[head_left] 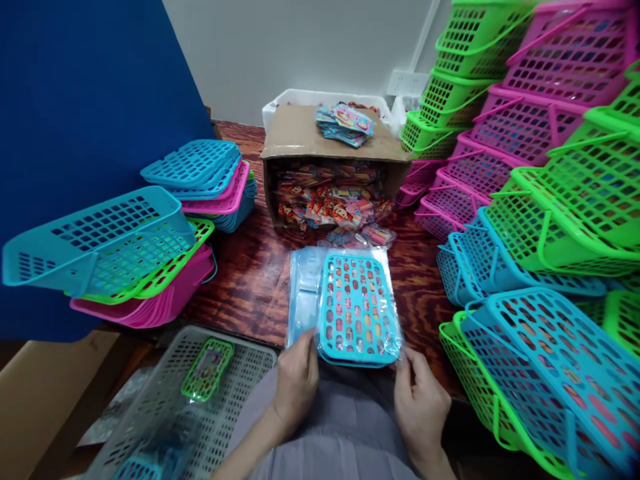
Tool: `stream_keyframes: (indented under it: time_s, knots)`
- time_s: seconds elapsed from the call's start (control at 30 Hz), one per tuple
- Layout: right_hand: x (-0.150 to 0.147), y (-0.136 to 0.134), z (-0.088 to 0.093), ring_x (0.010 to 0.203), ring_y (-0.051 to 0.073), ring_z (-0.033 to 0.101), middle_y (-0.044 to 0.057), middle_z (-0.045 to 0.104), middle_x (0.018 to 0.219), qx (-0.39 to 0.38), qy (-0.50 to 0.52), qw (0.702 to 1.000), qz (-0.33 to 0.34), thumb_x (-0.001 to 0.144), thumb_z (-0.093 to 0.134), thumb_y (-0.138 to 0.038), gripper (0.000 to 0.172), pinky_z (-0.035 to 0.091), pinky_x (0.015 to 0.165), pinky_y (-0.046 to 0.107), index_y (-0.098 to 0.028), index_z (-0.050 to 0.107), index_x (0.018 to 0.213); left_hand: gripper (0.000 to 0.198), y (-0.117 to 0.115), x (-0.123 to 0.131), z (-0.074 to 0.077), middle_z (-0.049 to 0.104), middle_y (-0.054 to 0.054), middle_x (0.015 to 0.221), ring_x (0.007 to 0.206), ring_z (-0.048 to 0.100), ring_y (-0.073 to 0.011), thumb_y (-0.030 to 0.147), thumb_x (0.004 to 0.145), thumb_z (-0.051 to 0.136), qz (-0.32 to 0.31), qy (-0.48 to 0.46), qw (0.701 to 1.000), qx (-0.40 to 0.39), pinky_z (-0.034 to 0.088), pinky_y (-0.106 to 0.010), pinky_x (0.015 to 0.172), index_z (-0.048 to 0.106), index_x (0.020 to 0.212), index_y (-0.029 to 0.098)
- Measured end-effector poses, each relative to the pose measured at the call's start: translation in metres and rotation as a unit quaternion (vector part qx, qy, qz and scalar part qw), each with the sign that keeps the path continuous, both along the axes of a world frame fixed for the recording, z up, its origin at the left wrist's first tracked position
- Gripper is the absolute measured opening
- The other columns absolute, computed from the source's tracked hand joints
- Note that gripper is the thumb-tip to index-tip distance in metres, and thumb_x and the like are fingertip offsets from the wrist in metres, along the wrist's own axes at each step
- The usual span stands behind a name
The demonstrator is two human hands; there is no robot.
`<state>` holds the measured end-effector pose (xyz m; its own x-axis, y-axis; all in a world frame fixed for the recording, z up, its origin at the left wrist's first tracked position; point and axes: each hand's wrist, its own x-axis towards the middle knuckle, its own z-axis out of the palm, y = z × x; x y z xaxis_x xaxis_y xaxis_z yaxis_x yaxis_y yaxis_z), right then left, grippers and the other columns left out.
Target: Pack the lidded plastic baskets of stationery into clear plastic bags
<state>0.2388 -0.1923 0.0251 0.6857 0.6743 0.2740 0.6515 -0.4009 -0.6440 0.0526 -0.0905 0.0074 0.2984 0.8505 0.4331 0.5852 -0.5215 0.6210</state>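
Note:
A blue plastic basket (356, 300) with an oval-holed lid lies at the table's front edge, inside a clear plastic bag (397, 348). Colourful packets show through the holes. My left hand (297, 373) is closed, pinching the bag at its near left corner. At the near right corner my right hand (421, 390) pinches the bag's edge between thumb and fingers. Under the basket's left side lies a pile of flat clear bags (304, 293). Small printed packets (376, 235) sit just beyond it.
A cardboard box (295, 133) full of packets stands behind, with more packets (347, 123) on top. Nested baskets (150, 293) and lids (193, 163) are at left. Tall stacks of filled baskets (530, 127) line the right. A grey crate (245, 380) sits low left.

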Motion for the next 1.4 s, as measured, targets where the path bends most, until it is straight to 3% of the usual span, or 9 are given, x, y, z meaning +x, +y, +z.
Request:
stream_keyframes:
  time_s: [0.2,0.37,0.47,0.57,0.67,0.77,0.83,1.07,1.4]
  knots:
    - [0.006,0.021,0.02,0.068,0.023,0.067,0.012,0.075,0.082,0.038,-0.04,0.997,-0.048,0.095,0.042,-0.05,0.044,0.043,0.069,0.03,-0.016,0.07,0.096,0.024,0.01,0.02,0.027,0.074,-0.007,0.085,0.071,0.072,-0.0158,0.02,0.099,0.042,0.016,-0.058,0.998,0.023,0.053,-0.022,0.069,0.063,0.109,0.015]
    - [0.003,0.009,0.011,0.069,0.025,0.067,0.012,0.074,0.084,-0.009,0.054,0.997,-0.051,0.091,0.045,-0.057,0.046,0.044,0.07,0.033,-0.018,0.069,0.096,0.025,-0.002,0.008,0.015,0.074,-0.006,0.082,0.072,0.073,-0.0172,0.017,0.098,0.041,0.0,-0.014,1.0,-0.011,0.053,-0.022,0.067,0.06,0.115,0.015]
    - [-0.002,0.0,0.002,0.076,0.025,0.068,0.011,0.073,0.088,0.004,0.186,0.981,-0.054,0.087,0.051,-0.059,0.044,0.047,0.073,0.035,-0.02,0.065,0.102,0.028,-0.008,0.002,0.007,0.074,-0.006,0.082,0.069,0.072,-0.0177,0.018,0.097,0.041,0.001,0.005,0.999,-0.037,0.052,-0.024,0.065,0.057,0.121,0.015]
    - [-0.011,-0.008,-0.001,0.074,0.024,0.069,0.005,0.072,0.084,0.069,0.417,0.902,-0.085,0.071,0.075,-0.059,0.054,0.052,0.062,0.032,-0.022,0.055,0.105,0.035,-0.012,0.0,0.003,0.074,-0.006,0.085,0.072,0.072,-0.0177,0.02,0.097,0.04,0.001,-0.002,0.998,-0.07,0.052,-0.024,0.067,0.051,0.13,0.015]
    - [-0.026,-0.013,0.001,0.068,0.024,0.069,0.006,0.072,0.078,0.043,0.638,0.767,-0.064,0.06,0.086,-0.052,0.055,0.049,0.05,0.028,-0.019,0.057,0.095,0.043,-0.014,-0.002,-0.001,0.073,-0.007,0.09,0.076,0.072,-0.0176,0.023,0.097,0.043,0.014,-0.019,0.991,-0.128,0.052,-0.025,0.068,0.044,0.138,0.015]
    - [-0.038,-0.008,0.008,0.089,0.027,0.071,0.016,0.074,0.097,0.034,0.768,0.638,0.041,0.067,0.084,-0.043,0.044,0.053,0.064,0.032,-0.015,0.065,0.096,0.047,-0.015,-0.002,-0.005,0.072,-0.004,0.084,0.069,0.07,-0.018,0.025,0.094,0.046,0.033,-0.019,0.982,-0.184,0.051,-0.025,0.063,0.042,0.139,0.013]
    - [-0.042,0.001,0.014,0.105,0.03,0.067,0.017,0.072,0.11,0.069,0.788,0.607,0.074,0.07,0.083,-0.036,0.038,0.052,0.08,0.037,-0.014,0.068,0.098,0.042,-0.013,0.0,-0.007,0.071,-0.003,0.079,0.065,0.068,-0.0183,0.025,0.094,0.043,0.033,-0.014,0.978,-0.205,0.05,-0.026,0.062,0.048,0.135,0.013]
    - [-0.053,0.024,0.024,0.115,0.031,0.062,0.012,0.072,0.11,0.142,0.76,0.63,0.069,0.071,0.08,-0.033,0.03,0.044,0.1,0.046,-0.018,0.073,0.097,0.039,-0.01,-0.003,-0.014,0.072,-0.006,0.079,0.063,0.067,-0.017,0.021,0.096,0.037,0.002,-0.024,0.985,-0.172,0.049,-0.024,0.062,0.055,0.129,0.013]
    - [-0.056,0.036,0.012,0.104,0.025,0.063,0.005,0.072,0.099,0.178,0.714,0.677,0.032,0.07,0.081,-0.033,0.024,0.047,0.097,0.043,-0.021,0.073,0.089,0.041,-0.008,-0.009,-0.025,0.073,-0.006,0.08,0.066,0.07,-0.0168,0.026,0.097,0.037,0.017,-0.034,0.982,-0.183,0.052,-0.023,0.062,0.054,0.131,0.012]
